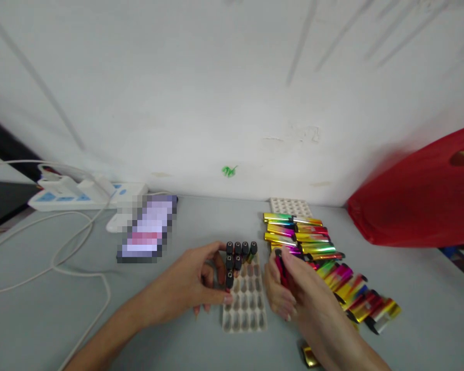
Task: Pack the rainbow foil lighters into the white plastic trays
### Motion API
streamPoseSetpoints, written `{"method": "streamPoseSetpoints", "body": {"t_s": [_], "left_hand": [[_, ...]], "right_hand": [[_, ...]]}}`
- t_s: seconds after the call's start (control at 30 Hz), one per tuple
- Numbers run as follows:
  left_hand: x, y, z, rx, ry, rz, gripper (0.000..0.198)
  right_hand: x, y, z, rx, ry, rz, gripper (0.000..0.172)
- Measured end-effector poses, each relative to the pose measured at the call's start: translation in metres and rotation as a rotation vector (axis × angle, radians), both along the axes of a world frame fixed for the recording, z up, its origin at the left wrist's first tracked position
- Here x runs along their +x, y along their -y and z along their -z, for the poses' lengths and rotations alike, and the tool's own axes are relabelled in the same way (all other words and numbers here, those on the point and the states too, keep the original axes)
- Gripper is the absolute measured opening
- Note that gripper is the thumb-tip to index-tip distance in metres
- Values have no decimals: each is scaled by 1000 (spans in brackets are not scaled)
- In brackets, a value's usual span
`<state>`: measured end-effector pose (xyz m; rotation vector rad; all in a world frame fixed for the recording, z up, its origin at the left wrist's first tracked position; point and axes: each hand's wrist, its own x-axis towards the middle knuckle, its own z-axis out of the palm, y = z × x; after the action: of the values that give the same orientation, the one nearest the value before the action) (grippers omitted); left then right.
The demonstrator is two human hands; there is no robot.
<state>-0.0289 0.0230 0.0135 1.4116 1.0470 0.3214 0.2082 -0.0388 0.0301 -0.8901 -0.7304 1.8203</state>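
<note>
A white plastic tray (251, 309) with rows of small cells lies on the grey table in front of me. Several black-capped lighters (239, 250) stand upright in its far cells. My left hand (195, 283) curls against the tray's left edge, fingertips touching one lighter (229, 281) standing in the tray. My right hand (290, 288) is just right of the tray, fingers closed around a red lighter (281, 268). A heap of shiny multicoloured lighters (325, 263) lies to the right of that hand.
A second white tray (290, 206) sits by the wall behind the heap. A red plastic bag (421, 201) lies at the right. A phone (149, 229), a white power strip (81, 196) and white cables (62, 257) occupy the left. One gold lighter (309, 355) lies near my right wrist.
</note>
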Motion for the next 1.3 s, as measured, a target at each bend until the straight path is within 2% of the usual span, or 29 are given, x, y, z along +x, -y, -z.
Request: {"method": "streamPoseSetpoints", "body": {"t_s": [0.17,0.37,0.8,0.93,1.13,1.3], "left_hand": [[1,0,0,0,-9,6,59],[0,0,-1,0,-9,4,59],[2,-1,-2,-5,0,1,62],[1,-1,1,9,-8,-7,62],[2,1,-5,-15,-11,-7,67],[0,2,1,-3,-9,-5,69]], "right_hand": [[0,2,-1,12,83,27,44],[6,-3,-3,-16,-19,36,61],[6,-9,5,-102,-29,103,62],[4,-8,6,-117,-17,98,63],[2,-8,7,-113,-33,49,66],[3,-6,13,-121,-35,-9,66]]}}
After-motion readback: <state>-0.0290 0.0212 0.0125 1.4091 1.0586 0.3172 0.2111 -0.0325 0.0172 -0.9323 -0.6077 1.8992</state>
